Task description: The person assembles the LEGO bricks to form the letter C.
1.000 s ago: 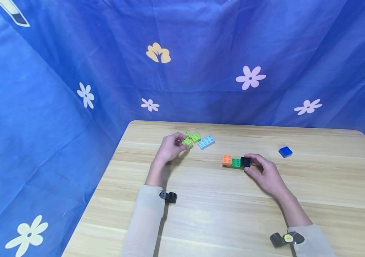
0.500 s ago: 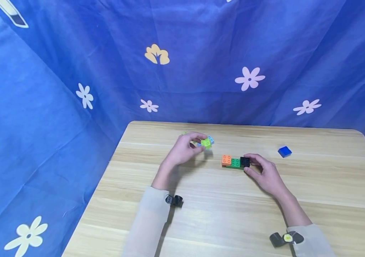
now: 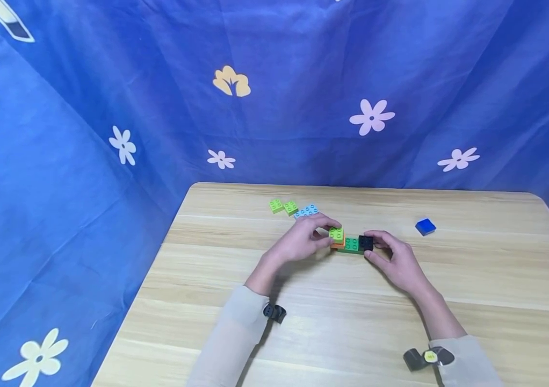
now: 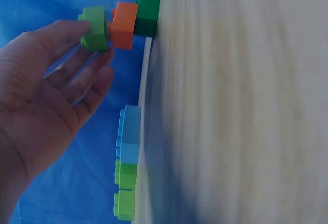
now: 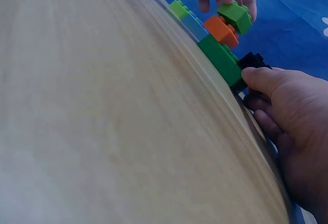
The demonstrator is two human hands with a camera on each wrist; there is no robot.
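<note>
So the lime brick is pinched at the fingertips of the left hand, studs up, just above the orange brick with a sliver of gap. It's square on top, so no real long axis; the green brick underneath runs left-right along the counter. Right hand is pinching the black brick at the green one's right end.

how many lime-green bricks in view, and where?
3. One lime-green brick is pinched by the left hand above the orange brick; a second one and a third one lie on the table, left of the light blue brick in the head view.
</note>
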